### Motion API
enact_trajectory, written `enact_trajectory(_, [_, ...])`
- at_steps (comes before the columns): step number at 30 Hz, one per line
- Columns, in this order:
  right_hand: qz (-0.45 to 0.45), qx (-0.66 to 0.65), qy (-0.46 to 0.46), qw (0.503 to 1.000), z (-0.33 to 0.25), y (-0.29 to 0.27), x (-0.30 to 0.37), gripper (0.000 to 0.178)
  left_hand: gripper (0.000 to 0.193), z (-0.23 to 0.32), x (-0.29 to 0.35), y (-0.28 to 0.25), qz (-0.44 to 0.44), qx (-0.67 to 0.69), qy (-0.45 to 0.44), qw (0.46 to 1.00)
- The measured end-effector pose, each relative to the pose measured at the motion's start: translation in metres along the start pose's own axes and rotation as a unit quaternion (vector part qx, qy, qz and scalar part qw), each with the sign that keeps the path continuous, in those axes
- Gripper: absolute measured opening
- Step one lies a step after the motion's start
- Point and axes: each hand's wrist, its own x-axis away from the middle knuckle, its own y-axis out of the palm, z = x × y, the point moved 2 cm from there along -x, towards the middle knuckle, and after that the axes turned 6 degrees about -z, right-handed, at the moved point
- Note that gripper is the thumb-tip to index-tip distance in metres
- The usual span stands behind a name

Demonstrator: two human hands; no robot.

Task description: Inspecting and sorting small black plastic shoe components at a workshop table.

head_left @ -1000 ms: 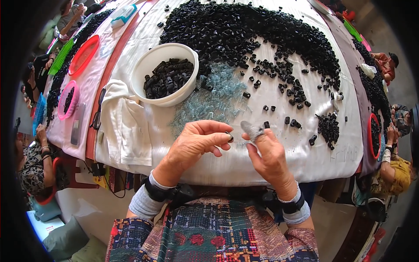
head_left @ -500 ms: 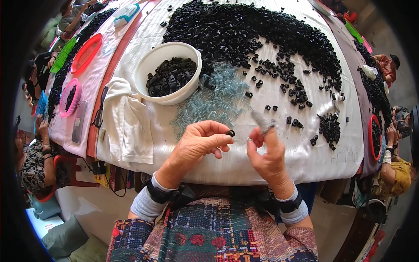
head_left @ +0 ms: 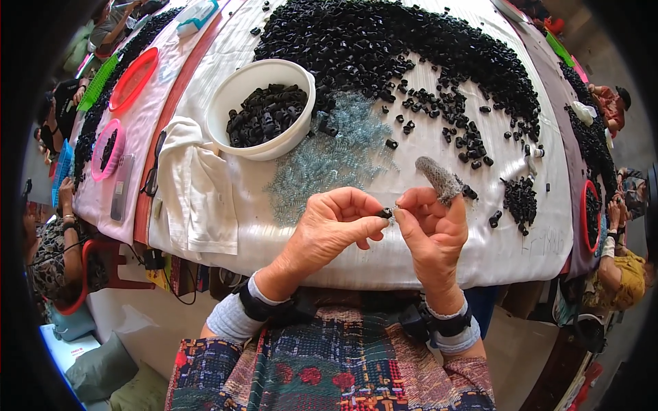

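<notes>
My left hand (head_left: 325, 229) pinches a small black plastic piece (head_left: 386, 213) between thumb and forefinger. My right hand (head_left: 437, 240) meets it there, its thumb and forefinger closed at the piece's right end; whatever they grip is too small to make out. A grey knitted cover (head_left: 437, 177) sits on one of the right fingers. Just beyond both hands lies a loose heap of thin metal springs (head_left: 319, 168). The white bowl (head_left: 296, 142) behind my left hand holds many black pieces (head_left: 267, 116).
A large heap of black pieces (head_left: 329, 44) spreads over the far side, with a smaller cluster (head_left: 519, 205) at right. A white cloth (head_left: 195, 192) lies left. On the neighbouring table are a phone (head_left: 122, 188) and red basket (head_left: 133, 79). Other people sit along both sides.
My right hand has come over to the black piece in my left hand, and its fingertips now close there. The left hand has shifted slightly right.
</notes>
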Motion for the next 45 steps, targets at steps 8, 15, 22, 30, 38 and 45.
enact_trajectory(8, [0.013,0.073,-0.059,0.995,0.013,-0.002,0.005,0.045,0.018,-0.005,0.0,0.002,0.026,-0.051,0.033,0.998])
enact_trajectory(15, [0.031,0.183,-0.096,0.978,0.014,-0.007,0.009,0.039,0.018,-0.007,-0.002,-0.001,0.022,-0.051,0.009,0.998])
enact_trajectory(22, [-0.022,0.314,-0.17,0.934,0.009,-0.003,0.013,0.032,0.017,-0.008,-0.002,-0.002,0.02,-0.032,0.002,0.999])
enact_trajectory(30, [0.146,0.397,0.02,0.906,0.015,-0.073,0.001,0.016,0.012,-0.009,-0.001,-0.007,0.027,-0.013,-0.025,0.999])
enact_trajectory(38, [-0.01,0.511,-0.137,0.849,0.016,-0.063,-0.05,0.012,0.015,-0.016,-0.004,-0.011,0.015,-0.005,-0.039,0.999])
enact_trajectory(45, [-0.081,0.594,-0.156,0.785,0.038,-0.056,-0.07,0.011,0.015,-0.016,-0.005,-0.014,0.009,0.018,-0.05,0.999])
